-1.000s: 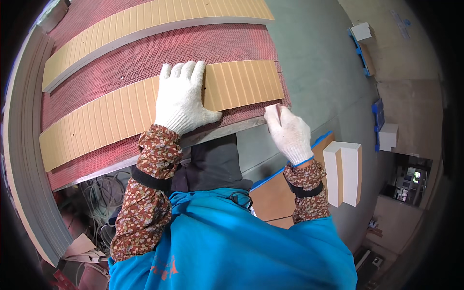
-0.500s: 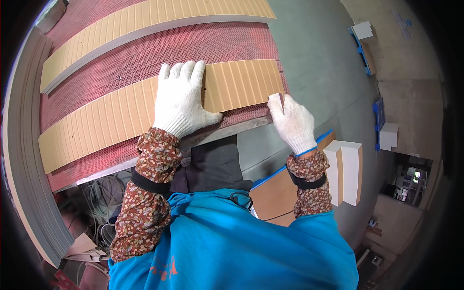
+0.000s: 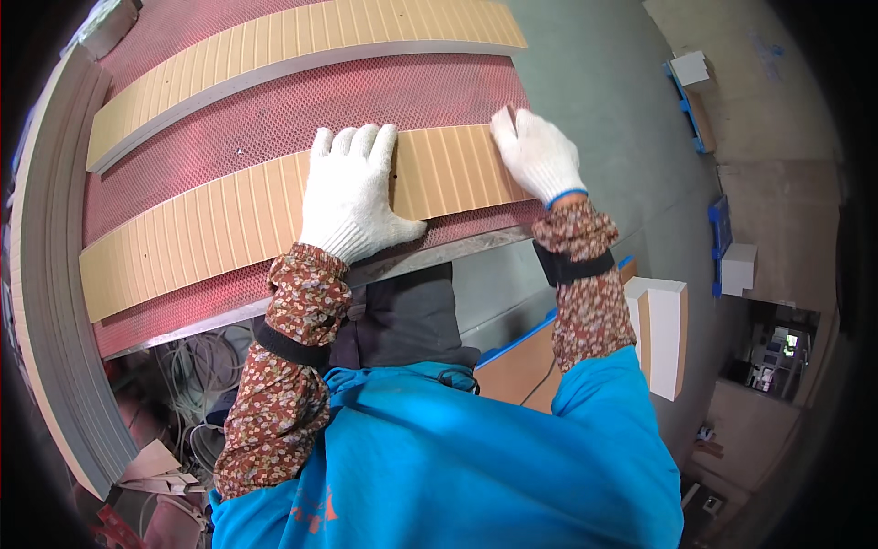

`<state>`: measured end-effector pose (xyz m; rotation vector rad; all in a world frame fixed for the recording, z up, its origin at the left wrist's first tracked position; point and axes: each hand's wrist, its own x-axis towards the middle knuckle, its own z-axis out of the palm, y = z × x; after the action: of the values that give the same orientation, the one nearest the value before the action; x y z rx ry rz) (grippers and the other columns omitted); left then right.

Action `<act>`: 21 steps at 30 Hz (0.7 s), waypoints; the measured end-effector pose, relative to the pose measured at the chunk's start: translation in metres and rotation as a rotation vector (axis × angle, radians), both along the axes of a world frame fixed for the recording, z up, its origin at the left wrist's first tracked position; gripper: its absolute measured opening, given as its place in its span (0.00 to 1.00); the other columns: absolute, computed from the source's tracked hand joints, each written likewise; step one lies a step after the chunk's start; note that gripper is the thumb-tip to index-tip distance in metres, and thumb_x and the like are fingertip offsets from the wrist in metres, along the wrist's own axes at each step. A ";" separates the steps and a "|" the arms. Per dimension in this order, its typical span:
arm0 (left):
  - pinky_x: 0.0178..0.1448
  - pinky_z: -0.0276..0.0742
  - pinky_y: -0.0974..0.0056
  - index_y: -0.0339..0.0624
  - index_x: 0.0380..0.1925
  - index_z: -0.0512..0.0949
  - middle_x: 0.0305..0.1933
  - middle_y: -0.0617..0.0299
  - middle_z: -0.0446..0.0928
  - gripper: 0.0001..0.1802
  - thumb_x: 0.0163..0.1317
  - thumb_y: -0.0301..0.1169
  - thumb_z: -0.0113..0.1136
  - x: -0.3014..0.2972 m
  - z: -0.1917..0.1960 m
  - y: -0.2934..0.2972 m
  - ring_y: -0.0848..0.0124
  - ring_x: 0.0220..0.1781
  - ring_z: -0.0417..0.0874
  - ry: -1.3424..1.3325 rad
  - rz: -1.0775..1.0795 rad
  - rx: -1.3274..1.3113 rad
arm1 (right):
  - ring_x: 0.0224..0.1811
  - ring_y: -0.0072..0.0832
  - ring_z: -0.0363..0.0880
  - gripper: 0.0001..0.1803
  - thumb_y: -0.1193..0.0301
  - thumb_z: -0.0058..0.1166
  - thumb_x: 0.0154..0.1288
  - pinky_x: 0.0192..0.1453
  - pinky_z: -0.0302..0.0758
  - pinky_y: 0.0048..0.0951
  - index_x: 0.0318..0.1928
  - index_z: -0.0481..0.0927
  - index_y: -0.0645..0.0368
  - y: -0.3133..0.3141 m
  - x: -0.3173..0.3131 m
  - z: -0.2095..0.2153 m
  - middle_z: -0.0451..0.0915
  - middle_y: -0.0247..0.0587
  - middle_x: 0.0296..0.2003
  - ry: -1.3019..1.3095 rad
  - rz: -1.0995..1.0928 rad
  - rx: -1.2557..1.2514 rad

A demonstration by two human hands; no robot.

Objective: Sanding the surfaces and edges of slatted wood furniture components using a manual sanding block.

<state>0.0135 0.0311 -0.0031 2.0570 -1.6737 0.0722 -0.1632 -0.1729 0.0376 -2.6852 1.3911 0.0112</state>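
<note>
A long tan board (image 3: pixel 210 212) with grooves running across its face lies on a table covered in red textured matting (image 3: pixel 302 112). My left hand (image 3: pixel 352 192), in a white knit glove, rests flat on this board right of its middle, fingers stretched and thumb out to the side. At the board's right end is my right hand (image 3: pixel 540 151), gloved too, with its fingers closed in a pinch. A small thin, pale brownish piece (image 3: pixel 510 113) shows between the fingertips; its kind is unclear, and most of it is hidden by the glove.
A second grooved board (image 3: pixel 311 44) lies farther back, parallel. Long boards (image 3: pixel 55 274) are stacked along the left. Coiled hoses (image 3: pixel 203 371) lie below the table. White-faced blocks (image 3: pixel 666 339) stand at right, with blue pallets (image 3: pixel 720 229) farther off on the floor.
My right hand has moved away from me along the board's right end, from the near corner to the far corner, still pinching the small piece. My left hand stays pressed on the board.
</note>
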 end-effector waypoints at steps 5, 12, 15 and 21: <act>0.82 0.60 0.44 0.35 0.67 0.75 0.60 0.52 0.78 0.57 0.38 0.56 0.83 0.001 -0.002 0.001 0.54 0.68 0.77 0.021 -0.009 0.000 | 0.41 0.60 0.91 0.30 0.47 0.40 0.86 0.47 0.84 0.62 0.46 0.85 0.60 0.057 -0.053 0.005 0.89 0.64 0.35 0.020 -0.018 0.022; 0.78 0.65 0.42 0.36 0.63 0.75 0.58 0.45 0.79 0.52 0.37 0.52 0.82 0.010 0.021 0.011 0.47 0.66 0.79 0.108 0.005 0.097 | 0.37 0.49 0.91 0.16 0.58 0.52 0.83 0.35 0.86 0.51 0.54 0.84 0.54 0.063 -0.048 0.001 0.86 0.54 0.38 0.098 0.231 -0.164; 0.73 0.67 0.44 0.37 0.55 0.77 0.52 0.47 0.80 0.44 0.38 0.49 0.80 0.005 0.016 0.002 0.48 0.60 0.80 0.160 -0.051 0.017 | 0.49 0.61 0.86 0.27 0.49 0.41 0.87 0.52 0.80 0.62 0.53 0.84 0.59 0.021 -0.028 0.004 0.86 0.60 0.48 -0.021 0.010 0.003; 0.86 0.57 0.39 0.27 0.69 0.75 0.59 0.47 0.79 0.59 0.38 0.54 0.80 -0.002 0.006 -0.001 0.50 0.66 0.78 0.100 0.033 0.113 | 0.56 0.67 0.84 0.37 0.41 0.36 0.85 0.61 0.77 0.59 0.53 0.85 0.63 -0.043 0.008 -0.013 0.87 0.66 0.50 0.028 0.007 0.057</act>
<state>0.0115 0.0299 0.0027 2.1336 -1.6171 -0.1149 -0.1554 -0.2155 0.0246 -2.6533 1.3683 0.0873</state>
